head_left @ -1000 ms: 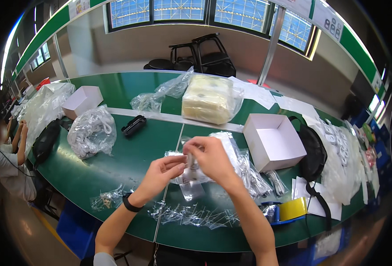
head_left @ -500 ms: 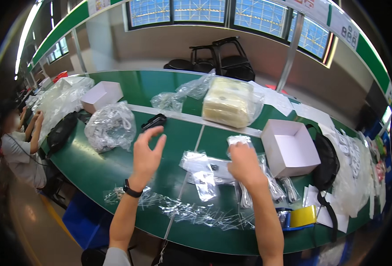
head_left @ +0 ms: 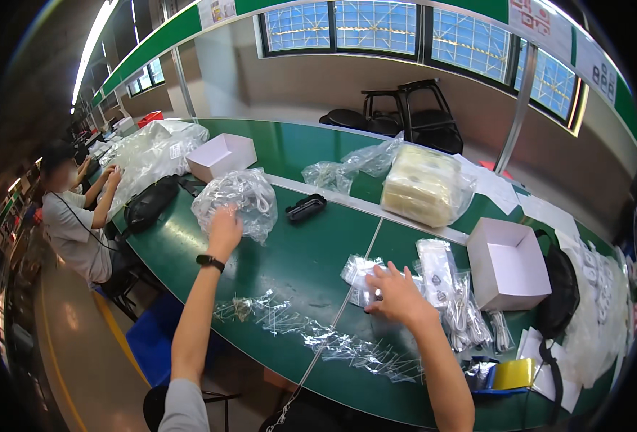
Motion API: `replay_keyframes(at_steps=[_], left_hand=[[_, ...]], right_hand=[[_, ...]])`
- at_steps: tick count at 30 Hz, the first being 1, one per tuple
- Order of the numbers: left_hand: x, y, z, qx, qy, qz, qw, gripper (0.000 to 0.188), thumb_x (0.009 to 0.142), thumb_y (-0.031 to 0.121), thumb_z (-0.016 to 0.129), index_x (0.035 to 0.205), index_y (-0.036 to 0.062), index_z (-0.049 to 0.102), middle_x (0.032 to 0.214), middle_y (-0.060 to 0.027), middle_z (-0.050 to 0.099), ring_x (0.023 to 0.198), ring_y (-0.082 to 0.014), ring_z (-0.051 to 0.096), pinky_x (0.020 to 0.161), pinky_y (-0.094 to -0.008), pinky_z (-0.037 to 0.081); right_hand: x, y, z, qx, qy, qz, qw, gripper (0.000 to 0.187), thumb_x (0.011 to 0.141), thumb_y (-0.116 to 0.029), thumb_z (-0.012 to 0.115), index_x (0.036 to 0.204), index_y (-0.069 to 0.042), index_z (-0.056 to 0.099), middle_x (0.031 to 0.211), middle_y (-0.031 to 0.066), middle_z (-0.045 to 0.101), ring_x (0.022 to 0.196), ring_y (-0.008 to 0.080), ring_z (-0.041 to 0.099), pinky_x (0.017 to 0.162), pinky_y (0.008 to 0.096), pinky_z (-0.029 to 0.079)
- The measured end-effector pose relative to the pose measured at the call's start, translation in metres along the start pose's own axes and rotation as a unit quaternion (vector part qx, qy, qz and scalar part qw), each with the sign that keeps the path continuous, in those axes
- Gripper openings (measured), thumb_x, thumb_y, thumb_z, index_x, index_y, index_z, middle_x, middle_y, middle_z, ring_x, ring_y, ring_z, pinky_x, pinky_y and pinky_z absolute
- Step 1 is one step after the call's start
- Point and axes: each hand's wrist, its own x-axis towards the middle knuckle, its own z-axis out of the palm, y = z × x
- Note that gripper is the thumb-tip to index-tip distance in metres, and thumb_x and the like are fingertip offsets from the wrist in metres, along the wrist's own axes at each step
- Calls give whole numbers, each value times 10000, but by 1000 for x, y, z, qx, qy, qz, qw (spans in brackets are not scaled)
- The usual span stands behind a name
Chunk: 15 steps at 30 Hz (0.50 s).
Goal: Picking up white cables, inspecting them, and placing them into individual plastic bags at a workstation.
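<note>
My left hand (head_left: 225, 229), with a dark band on its wrist, reaches to the near side of a clear plastic bag of white cables (head_left: 253, 193). Its fingers are blurred against the plastic, so their grip does not show. Lower right of centre, my right hand (head_left: 399, 294) is spread over flat clear packets (head_left: 360, 272) and holds nothing. Just beyond it lies a white packet (head_left: 436, 261) with dark print. Bundled white cables in clear sleeves (head_left: 466, 320) lie to the right of that hand.
Clear-and-white twist ties (head_left: 325, 338) are strewn along the near edge. An open white box (head_left: 509, 270) and a yellow-and-blue tape holder (head_left: 511, 374) stand right. Farther back are a wrapped cream stack (head_left: 423, 186) and a black object (head_left: 306, 207). A co-worker (head_left: 77, 223) sits left.
My left hand has moved onto the bag of cables. My right hand has left the white packet, opened and shifted left over the flat packets. The whole view has swung left.
</note>
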Motion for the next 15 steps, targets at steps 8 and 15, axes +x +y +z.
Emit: replay_keyframes(at_steps=[8, 15], left_hand=[[52, 36, 60, -30, -71, -118, 990, 445, 834, 413, 659, 963, -12, 682, 965, -256, 664, 948, -404, 636, 849, -471, 501], [56, 3, 102, -112, -53, -232, 965, 465, 838, 431, 603, 954, -14, 674, 960, -275, 663, 965, -427, 636, 867, -504, 491]], right_hand=[[11, 22, 19, 30, 106, -20, 994, 319, 727, -243, 752, 947, -22, 687, 1056, 172, 636, 1080, 374, 571, 959, 470, 443], [11, 0, 24, 20, 194, -41, 980, 293, 681, -160, 781, 930, -37, 687, 975, 150, 618, 994, 341, 569, 895, 418, 473]])
